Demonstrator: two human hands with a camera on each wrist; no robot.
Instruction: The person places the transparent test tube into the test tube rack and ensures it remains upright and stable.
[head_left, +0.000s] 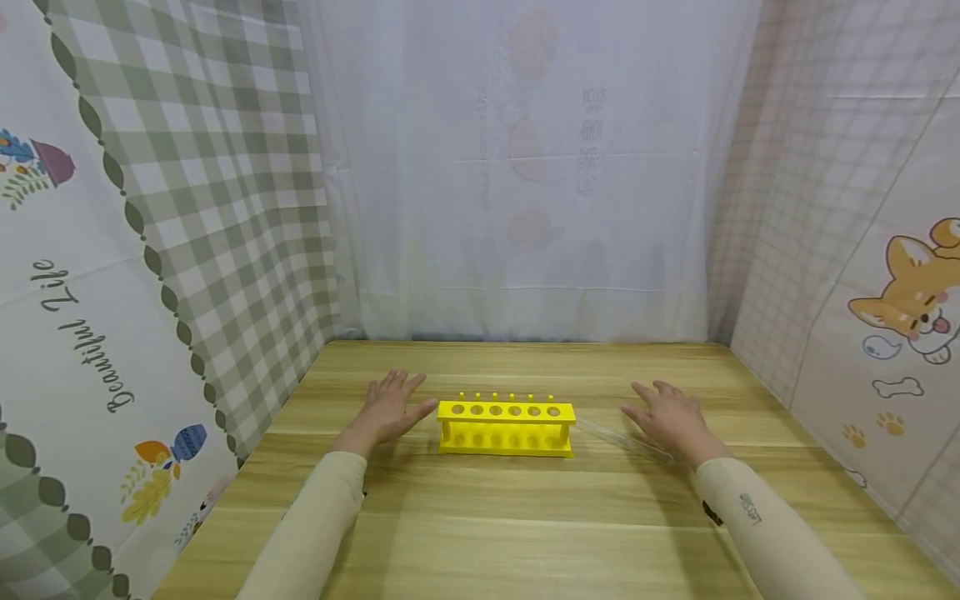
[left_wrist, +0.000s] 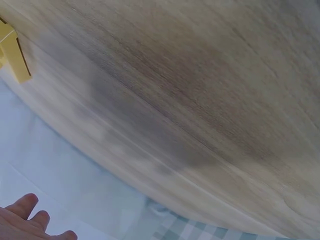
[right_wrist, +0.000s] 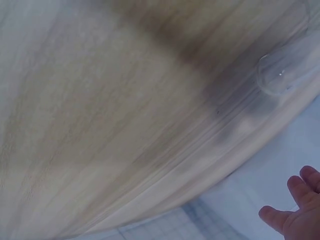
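A glossy yellow rack (head_left: pixel 506 412), its top bar pierced by six round holes, six slim pegs behind, stands midway between the side edges of the wood-grained counter (head_left: pixel 480 517). Clear, round-ended tubing (head_left: pixel 618 436) lies toward the right edge. The left hand (head_left: pixel 386 411) and right hand (head_left: pixel 670 418) spread their fingers, gripping nothing.

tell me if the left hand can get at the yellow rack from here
Likely yes: the left hand holds nothing and is close beside one end of the yellow rack, with nothing visible in the way between them.
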